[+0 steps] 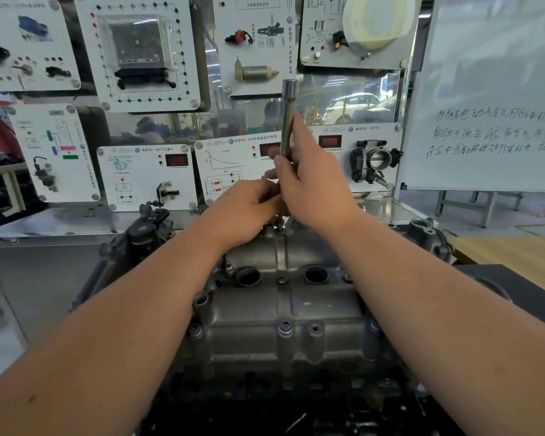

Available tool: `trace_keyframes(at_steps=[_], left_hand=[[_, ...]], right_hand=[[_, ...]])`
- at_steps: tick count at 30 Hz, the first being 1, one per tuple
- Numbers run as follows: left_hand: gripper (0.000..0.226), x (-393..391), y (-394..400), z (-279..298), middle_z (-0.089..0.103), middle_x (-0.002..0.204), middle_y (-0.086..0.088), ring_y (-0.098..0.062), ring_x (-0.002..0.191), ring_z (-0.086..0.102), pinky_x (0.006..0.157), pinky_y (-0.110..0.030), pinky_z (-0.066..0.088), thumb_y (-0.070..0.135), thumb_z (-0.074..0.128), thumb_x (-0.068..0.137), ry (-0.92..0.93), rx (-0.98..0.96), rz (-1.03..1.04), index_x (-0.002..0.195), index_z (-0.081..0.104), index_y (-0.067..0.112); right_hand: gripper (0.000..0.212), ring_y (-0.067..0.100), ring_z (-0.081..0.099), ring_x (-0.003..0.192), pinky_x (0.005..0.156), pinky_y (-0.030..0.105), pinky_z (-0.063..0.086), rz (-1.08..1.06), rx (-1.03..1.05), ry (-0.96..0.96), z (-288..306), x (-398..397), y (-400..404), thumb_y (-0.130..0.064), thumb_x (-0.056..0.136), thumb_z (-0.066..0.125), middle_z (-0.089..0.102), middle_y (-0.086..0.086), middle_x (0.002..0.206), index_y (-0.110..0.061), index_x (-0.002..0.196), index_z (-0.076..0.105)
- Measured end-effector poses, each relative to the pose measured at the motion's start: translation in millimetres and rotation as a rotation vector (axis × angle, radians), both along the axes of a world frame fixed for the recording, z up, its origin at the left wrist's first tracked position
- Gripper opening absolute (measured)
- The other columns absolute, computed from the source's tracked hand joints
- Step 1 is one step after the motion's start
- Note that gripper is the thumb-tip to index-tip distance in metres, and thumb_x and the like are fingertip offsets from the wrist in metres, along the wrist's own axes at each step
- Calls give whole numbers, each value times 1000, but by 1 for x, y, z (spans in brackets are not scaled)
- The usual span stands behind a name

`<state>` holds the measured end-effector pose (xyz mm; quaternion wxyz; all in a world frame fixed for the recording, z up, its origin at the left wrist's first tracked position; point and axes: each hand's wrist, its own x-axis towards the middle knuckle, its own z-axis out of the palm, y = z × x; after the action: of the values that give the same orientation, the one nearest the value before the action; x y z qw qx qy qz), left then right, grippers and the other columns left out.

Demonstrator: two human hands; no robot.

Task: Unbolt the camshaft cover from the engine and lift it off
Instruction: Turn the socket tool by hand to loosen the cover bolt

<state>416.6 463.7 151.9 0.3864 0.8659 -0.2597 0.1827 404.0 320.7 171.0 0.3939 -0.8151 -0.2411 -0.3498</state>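
The grey cast camshaft cover [283,306] lies on top of the engine in front of me, with two round plug wells and bolts along its ribs. My right hand [312,180] grips a long steel socket extension [288,118] that stands upright over the cover's far edge. My left hand [249,209] pinches the tool's lower end just above a raised bolt [279,223] at that far edge. The tool's tip is hidden behind my fingers. One bolt [285,327] sits in the near rib and another [282,281] between the wells.
A display wall of white sensor panels [148,174] stands right behind the engine. A whiteboard [491,105] with handwriting is at the right, and a wooden table [516,250] sits below it. Black intake parts [139,237] flank the cover on the left.
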Motion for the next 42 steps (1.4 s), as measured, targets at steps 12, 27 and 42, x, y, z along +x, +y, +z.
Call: trace_keyframes(at_steps=[12,27,42], left_hand=[[26,-4,-1,0,75,82,0,-13,74,69,74,-41,55,38,57,100,-9,-1,-27,81,71,50],[20,2,0,-1,76,93,-11,-40,92,71,83,-57,53,34,56,104,26,-4,3,95,73,28],[19,0,-1,0,78,95,-2,-27,94,73,79,-44,55,34,56,104,61,-31,14,102,73,25]], right_hand=[[51,26,70,80,75,46,58,6,3,-15,2,-2,-1,-16,104,47,72,10,99,-13,153,31],[47,4,69,78,70,29,58,18,46,45,3,2,-1,-19,106,45,73,3,98,-9,150,35],[26,28,70,90,78,47,56,8,19,-3,2,2,0,-16,103,49,72,11,99,-3,126,53]])
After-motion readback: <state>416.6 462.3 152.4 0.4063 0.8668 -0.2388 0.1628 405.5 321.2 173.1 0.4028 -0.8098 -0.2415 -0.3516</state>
